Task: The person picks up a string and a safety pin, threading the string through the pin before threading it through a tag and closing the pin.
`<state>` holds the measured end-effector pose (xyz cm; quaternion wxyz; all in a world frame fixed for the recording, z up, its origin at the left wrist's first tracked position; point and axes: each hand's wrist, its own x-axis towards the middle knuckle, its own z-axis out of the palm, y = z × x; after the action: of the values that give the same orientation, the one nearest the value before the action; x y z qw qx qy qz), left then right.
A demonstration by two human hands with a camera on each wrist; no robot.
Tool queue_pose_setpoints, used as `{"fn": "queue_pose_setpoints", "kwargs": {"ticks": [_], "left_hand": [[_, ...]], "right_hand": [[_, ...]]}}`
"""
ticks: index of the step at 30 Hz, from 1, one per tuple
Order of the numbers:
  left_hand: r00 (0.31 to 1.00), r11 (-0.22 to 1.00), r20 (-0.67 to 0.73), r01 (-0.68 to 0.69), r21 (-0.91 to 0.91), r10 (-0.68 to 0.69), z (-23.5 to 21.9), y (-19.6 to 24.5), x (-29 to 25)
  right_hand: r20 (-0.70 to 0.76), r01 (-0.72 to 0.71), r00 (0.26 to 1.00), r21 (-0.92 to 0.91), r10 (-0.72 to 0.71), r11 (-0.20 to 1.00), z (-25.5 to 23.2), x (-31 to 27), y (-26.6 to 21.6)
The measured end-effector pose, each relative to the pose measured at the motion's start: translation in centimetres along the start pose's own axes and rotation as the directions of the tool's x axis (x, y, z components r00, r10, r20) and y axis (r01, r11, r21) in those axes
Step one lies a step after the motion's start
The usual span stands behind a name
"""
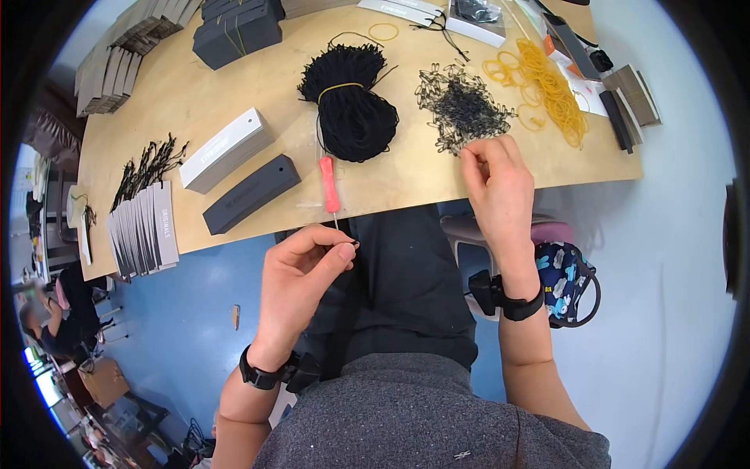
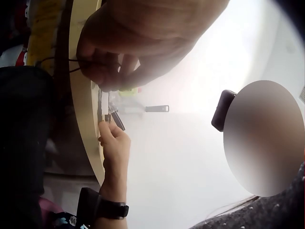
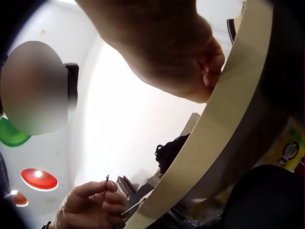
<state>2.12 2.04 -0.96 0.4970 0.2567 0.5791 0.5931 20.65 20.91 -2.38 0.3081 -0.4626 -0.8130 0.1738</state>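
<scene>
My left hand (image 1: 301, 270) is in front of the table's near edge, its thumb and forefinger pinching a thin black cord (image 2: 74, 60). A short end of the cord sticks up from the fingertips in the right wrist view. Just beyond that hand lies a red-handled tool (image 1: 328, 184), its thin metal shaft reaching over the table edge toward the fingers. My right hand (image 1: 504, 184) is at the near side of a pile of small black safety pins (image 1: 469, 109). Its thumb and forefinger pinch at a pin there, mostly hidden by the fingertips.
A banded bundle of black cords (image 1: 355, 117) lies mid-table. Yellow rubber bands (image 1: 551, 94) are right of the pins. Stacks of white tags (image 1: 226, 148) and black tags (image 1: 251, 194) stand left, beside fanned grey tags (image 1: 144, 230) with cords. More tag stacks (image 1: 238, 35) are at the back.
</scene>
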Motion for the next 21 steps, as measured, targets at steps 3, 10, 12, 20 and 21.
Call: {"fn": "queue_pose_setpoints", "kwargs": {"ticks": [3,10,12,20,21], "left_hand": [[1.0,1.0,0.014,-0.005,-0.001,0.005,0.0,0.1,0.2],[0.999,0.999,-0.008,0.036,-0.038,-0.037,0.4,0.4,0.5],[0.999,0.998,-0.025,0.041,-0.039,-0.042,0.6,0.3,0.7],[0.999,0.998,0.0,0.04,-0.058,-0.04,0.3,0.1,0.5],[0.999,0.998,0.001,0.032,-0.06,-0.032,0.3,0.0,0.5]], "right_hand": [[-0.044,0.01,0.999,0.152,-0.004,0.988,0.2,-0.1,0.1],[0.337,-0.391,0.911,0.515,0.238,0.763,-1.1,-1.3,-3.1],[0.524,-0.498,0.84,0.64,0.141,0.586,-1.0,-2.1,-3.7],[0.657,-0.631,0.753,0.717,0.015,0.296,0.2,-3.8,-7.1],[0.656,-0.632,0.755,0.72,0.017,0.288,0.2,-3.9,-7.3]]}}
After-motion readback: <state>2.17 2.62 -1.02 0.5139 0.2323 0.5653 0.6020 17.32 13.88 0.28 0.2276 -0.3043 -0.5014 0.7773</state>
